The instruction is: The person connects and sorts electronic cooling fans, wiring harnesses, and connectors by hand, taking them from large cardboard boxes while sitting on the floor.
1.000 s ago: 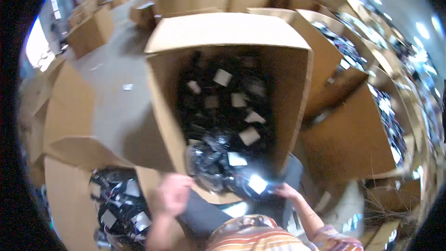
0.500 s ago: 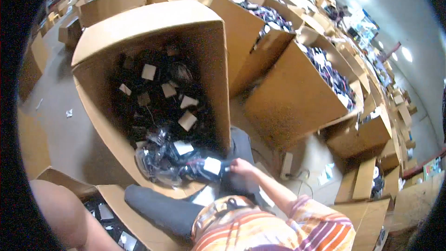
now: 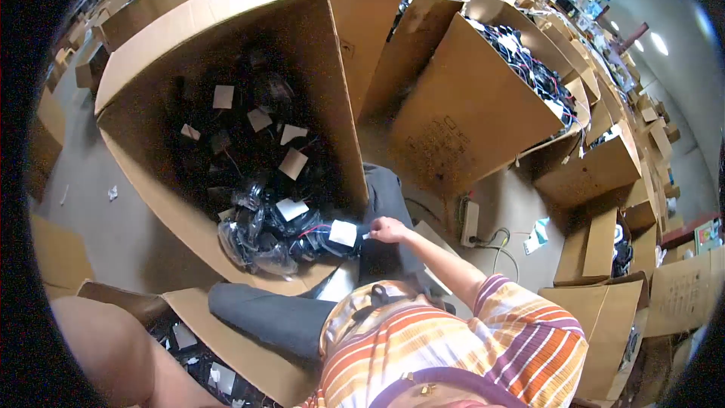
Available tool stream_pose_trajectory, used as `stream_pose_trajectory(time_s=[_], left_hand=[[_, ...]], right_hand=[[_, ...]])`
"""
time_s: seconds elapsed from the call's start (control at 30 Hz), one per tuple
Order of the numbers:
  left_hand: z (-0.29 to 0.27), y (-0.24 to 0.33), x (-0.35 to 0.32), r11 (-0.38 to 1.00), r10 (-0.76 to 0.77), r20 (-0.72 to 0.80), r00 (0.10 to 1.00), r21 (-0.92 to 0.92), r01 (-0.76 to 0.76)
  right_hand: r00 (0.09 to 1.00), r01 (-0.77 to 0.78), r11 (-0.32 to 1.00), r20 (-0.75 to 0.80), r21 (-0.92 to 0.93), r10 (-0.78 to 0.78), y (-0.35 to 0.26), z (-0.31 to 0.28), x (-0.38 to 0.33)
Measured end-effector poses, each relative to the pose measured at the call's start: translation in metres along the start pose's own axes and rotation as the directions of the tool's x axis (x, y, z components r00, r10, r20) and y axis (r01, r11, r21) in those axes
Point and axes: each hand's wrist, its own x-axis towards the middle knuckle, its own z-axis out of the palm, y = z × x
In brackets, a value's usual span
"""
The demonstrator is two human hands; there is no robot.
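My right hand (image 3: 388,230) is closed in a pinch on a small pale end of a cable, above my right thigh. Beside it, toward the box, a black cable bundle with a white paper tag (image 3: 343,233) and a thin red wire lies at the near edge of the box. Clear-wrapped black cable coils (image 3: 253,238) are heaped just left of that. They lie in a large tilted cardboard box (image 3: 204,11), with more dark bundles and pale tags deeper inside. My left arm (image 3: 102,344) crosses the lower left; its hand is out of view.
Near my left leg stands another open box (image 3: 226,340) with dark tagged items. Tall boxes (image 3: 472,106) full of cables are on the right. A white power strip (image 3: 470,221) with a cord lies on the floor, near a paper scrap (image 3: 536,236).
The view has shifted, so the large box appears higher and further left. My right hand stays pinched at the tagged cable bundle, and the picture is sharper.
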Motion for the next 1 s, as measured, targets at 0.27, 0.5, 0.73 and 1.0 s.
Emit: stream_pose_trajectory(time_s=[0.27, 0.5, 0.73, 1.0], left_hand=[[0.001, -0.016, -0.022, 0.996, 0.058, -0.096, 0.994, 0.071, -0.051], [0.002, -0.034, -0.034, 0.996, 0.005, -0.074, 0.997, 0.089, 0.002], [0.020, -0.066, -0.028, 0.998, 0.014, -0.045, 0.999, 0.068, -0.011], [0.065, -0.099, 0.012, 0.994, 0.108, -0.001, 0.994, -0.009, -0.108]], right_hand=[[1.000, -0.013, 1.000, -0.003, -0.008, 0.013, -0.006, 0.008, -0.010], [0.999, -0.028, 1.000, 0.016, -0.006, 0.028, -0.005, 0.001, -0.005], [0.997, -0.076, 0.997, 0.023, -0.034, 0.077, -0.004, -0.003, -0.007], [0.997, -0.078, 0.997, -0.022, 0.029, 0.078, -0.008, 0.001, -0.013]])
